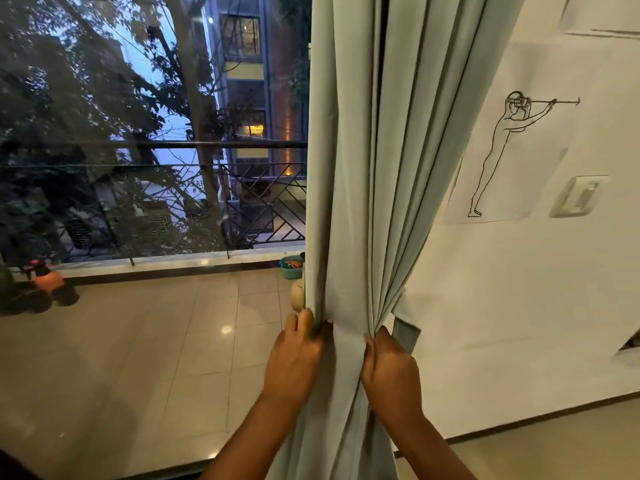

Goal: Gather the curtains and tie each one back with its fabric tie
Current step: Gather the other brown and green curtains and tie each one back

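Nearest, two bare forearms rise from the bottom edge toward a pale grey-green curtain [349, 202] that hangs gathered in vertical folds at the right end of a glass door [138, 133]. The left hand [294, 355] grips the curtain's left edge, fingers curled round the outer fold. The right hand [391, 368] pinches the folds on the curtain's right side, thumb and fingers closed on the cloth, so the fabric is bunched between both hands. Just right of the right hand, a darker grey fabric tie [407, 332] hangs against the white wall [519, 323], touching the curtain's right edge.

Farther up the wall is a sheet with a line drawing [505, 147] of a standing figure, and right of it a switch plate [578, 195]. Beyond the glass lies a tiled balcony floor [138, 341], with an orange spray bottle [48, 277] at far left and a teal basket [291, 266] beside the curtain. A metal railing [263, 202], trees and lit buildings stand farthest off.
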